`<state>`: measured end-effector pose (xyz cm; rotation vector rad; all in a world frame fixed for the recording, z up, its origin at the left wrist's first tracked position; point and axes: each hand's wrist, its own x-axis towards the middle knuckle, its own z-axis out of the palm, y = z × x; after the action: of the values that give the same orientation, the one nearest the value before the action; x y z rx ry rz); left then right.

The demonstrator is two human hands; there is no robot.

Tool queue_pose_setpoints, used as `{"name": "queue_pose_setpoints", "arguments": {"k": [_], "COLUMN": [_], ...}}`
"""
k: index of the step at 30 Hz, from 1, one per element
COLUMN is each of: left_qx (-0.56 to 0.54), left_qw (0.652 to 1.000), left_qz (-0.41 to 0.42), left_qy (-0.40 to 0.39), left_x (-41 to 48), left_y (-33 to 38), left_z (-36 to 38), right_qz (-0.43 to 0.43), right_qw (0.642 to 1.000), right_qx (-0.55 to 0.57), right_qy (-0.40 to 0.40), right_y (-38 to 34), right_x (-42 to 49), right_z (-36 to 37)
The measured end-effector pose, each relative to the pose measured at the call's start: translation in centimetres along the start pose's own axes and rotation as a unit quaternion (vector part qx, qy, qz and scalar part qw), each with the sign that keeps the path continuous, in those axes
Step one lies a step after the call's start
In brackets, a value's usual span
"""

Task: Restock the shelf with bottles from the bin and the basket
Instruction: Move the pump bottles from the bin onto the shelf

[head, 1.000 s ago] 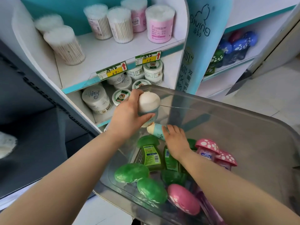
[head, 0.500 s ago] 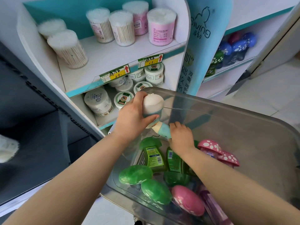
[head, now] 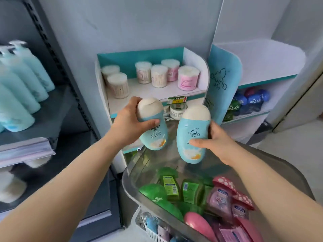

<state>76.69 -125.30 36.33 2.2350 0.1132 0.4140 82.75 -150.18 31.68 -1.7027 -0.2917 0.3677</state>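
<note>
The left hand (head: 129, 126) curls round the left bottle (head: 154, 135) at its neck. The thumb lies across the front just under the cap, the fingers go behind the cap, and the body hangs below the grip, slightly tilted. The right hand (head: 215, 139) clasps the right bottle (head: 191, 130) from its right side, thumb pressed on the front below the logo and fingers behind. Its cap and base stick out above and below the grip.

Both bottles are pale blue and rounded, cream domed caps up, with "Giving" on the front and an orange-and-white picture near the base. They hang side by side, apart, over the far edge of the bin (head: 132, 189).

Nearest, in the bin, green bottles (head: 168, 186) lie at its left and pink bottles (head: 219, 199) at its right. The basket (head: 151, 227) shows below its left edge. Beyond, the shelf (head: 148, 91) carries swab tubs (head: 188, 78), with jars (head: 178, 110) on the level beneath.
</note>
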Motion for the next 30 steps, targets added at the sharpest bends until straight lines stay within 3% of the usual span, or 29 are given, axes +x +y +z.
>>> {"name": "queue_pose_setpoints", "arguments": {"k": [18,30], "left_qx": [0.079,0.143], "left_qw": [0.99,0.974], "left_qz": [-0.027,-0.056], "left_qy": [0.112,0.164], "left_x": [-11.1,-11.7], "left_y": [-3.4,-11.4], "left_z": [-24.5,-41.9], "right_qz": [-0.159,-0.221], "right_qw": [0.965,0.949], "right_qx": [0.006,0.036], "right_qy": [-0.21,-0.223], "right_y": [-14.6,-19.4], "right_x": [-1.4,-1.7], "right_z": [21.8,41.5]}}
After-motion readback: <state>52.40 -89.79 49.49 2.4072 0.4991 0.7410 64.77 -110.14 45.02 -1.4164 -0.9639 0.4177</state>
